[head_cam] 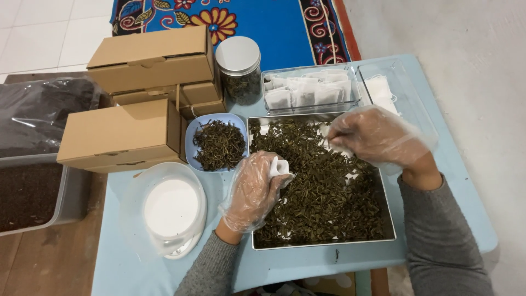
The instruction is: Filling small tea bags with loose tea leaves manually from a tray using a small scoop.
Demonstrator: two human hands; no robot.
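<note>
Several filled tea bags [307,93] already lined up in clear tray [350,101], plenty of loose tea leaves [323,192] left in steel tray [323,244]; left hand [253,192] gripping white scoop [279,167], right hand [375,137] pinching an empty bag above.

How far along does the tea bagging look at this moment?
Done: a clear tray behind already holds a row of filled white bags. In hand: the gloved left hand holds a small white bag over the metal tray of loose leaf, and the right hand reaches into the leaves. Left: that tray is mostly covered, and empty bags wait at the right.
</note>
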